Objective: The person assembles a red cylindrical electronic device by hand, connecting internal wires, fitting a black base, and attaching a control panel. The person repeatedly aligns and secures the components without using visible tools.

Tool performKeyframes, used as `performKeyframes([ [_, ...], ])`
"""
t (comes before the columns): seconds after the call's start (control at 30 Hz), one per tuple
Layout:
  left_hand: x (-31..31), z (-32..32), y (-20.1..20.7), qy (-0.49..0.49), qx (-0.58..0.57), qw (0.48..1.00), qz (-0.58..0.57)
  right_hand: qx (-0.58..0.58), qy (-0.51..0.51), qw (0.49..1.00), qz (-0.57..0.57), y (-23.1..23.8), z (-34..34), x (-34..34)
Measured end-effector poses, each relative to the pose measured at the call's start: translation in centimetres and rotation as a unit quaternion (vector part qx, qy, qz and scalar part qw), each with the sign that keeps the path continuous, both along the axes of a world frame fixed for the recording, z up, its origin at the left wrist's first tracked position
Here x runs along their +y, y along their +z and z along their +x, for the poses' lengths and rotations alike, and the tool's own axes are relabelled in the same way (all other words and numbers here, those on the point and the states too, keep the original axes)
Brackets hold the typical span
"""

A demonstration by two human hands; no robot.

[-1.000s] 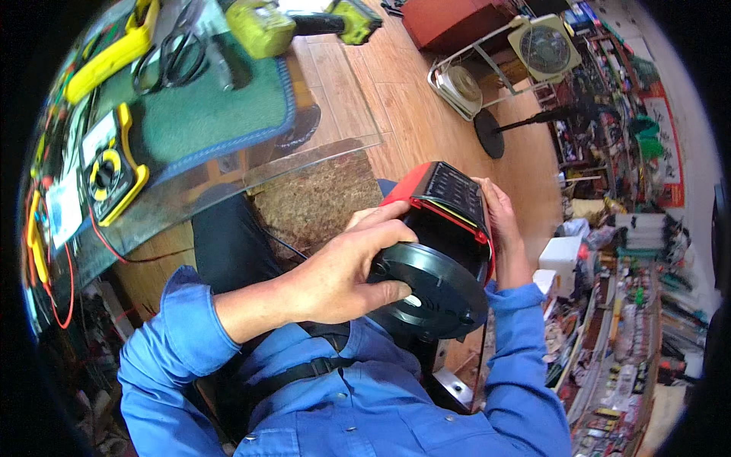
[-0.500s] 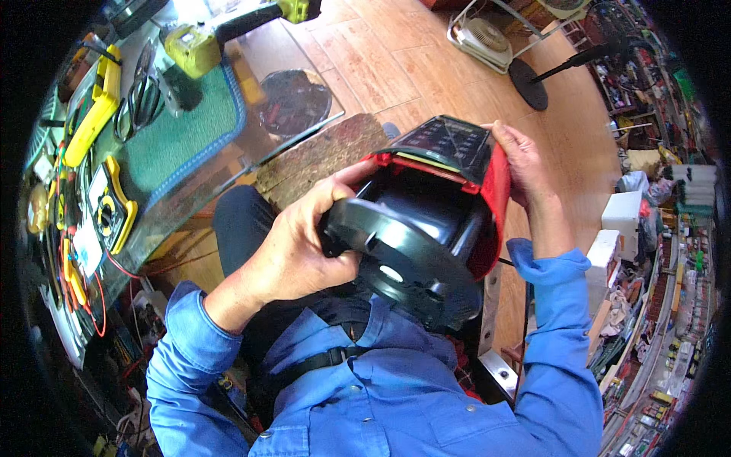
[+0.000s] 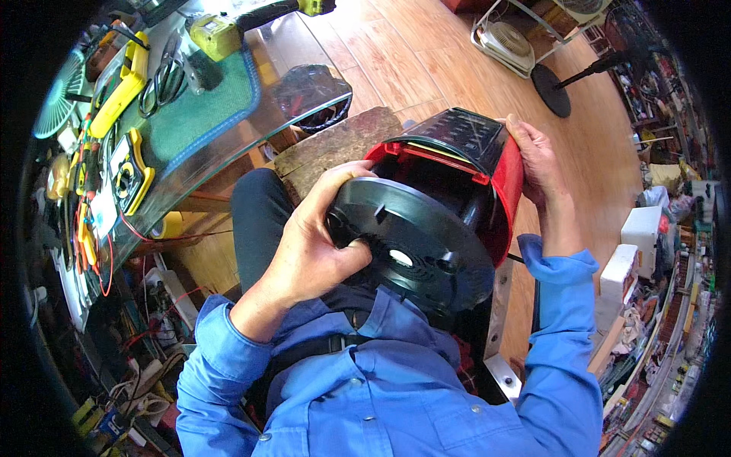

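Observation:
Above my lap I hold a red appliance shell (image 3: 505, 202) with a dark, glossy control panel (image 3: 457, 139) on its upper side. A round black plastic base (image 3: 426, 244) sits tilted at the shell's open end, with a small pale oval label and a few holes on its face. My left hand (image 3: 324, 240) pinches the base's left rim, thumb on its face and fingers behind the edge. My right hand (image 3: 534, 156) is wrapped round the shell's far right side. Between shell and base the opening is dark, and how they join is hidden.
At the left stands a glass-topped table (image 3: 266, 137) with a green mat (image 3: 213, 103), a yellow cordless tool (image 3: 217, 36), scissors (image 3: 161, 85) and a yellow-framed meter (image 3: 128, 171). A wooden board (image 3: 335, 148) lies beyond my knee. Crowded shelves (image 3: 670, 320) line the right.
The base has tipped so that more of its round face shows, and it covers more of the opening. Both hands keep their holds. The whole view has shifted slightly.

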State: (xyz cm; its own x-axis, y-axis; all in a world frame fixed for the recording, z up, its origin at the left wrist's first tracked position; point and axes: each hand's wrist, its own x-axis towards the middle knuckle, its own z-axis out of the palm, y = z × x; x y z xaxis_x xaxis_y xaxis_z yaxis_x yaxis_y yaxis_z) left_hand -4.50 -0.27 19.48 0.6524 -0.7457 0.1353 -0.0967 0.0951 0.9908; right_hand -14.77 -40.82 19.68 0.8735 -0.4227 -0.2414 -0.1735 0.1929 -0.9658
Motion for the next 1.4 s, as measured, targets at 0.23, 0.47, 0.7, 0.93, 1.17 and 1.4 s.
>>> performKeyframes([
  [0.23,-0.1,-2.1,0.7,-0.035,-0.025,0.999,-0.032,0.001,0.003,1.000,0.000,0.1,-0.6,-0.2],
  [0.47,0.5,-2.3,1.6,-0.037,-0.030,0.999,-0.003,0.008,-0.006,1.000,-0.010,-0.2,-0.5,-0.1],
  [0.7,1.8,-1.4,0.1,-0.051,-0.044,0.998,0.008,0.003,0.017,0.999,-0.035,0.2,0.3,1.3],
  [0.93,1.6,-2.0,-1.3,-0.015,0.001,0.999,-0.028,-0.006,-0.024,0.998,-0.062,0.0,-1.1,2.0],
  [1.17,1.6,-1.2,-1.0,0.003,0.061,0.998,-0.010,-0.025,-0.047,0.997,-0.060,0.4,-1.6,2.9],
  [1.4,1.2,-0.9,0.3,0.018,0.122,0.990,-0.073,-0.014,-0.079,0.997,-0.017,-0.1,-2.6,0.8],
])
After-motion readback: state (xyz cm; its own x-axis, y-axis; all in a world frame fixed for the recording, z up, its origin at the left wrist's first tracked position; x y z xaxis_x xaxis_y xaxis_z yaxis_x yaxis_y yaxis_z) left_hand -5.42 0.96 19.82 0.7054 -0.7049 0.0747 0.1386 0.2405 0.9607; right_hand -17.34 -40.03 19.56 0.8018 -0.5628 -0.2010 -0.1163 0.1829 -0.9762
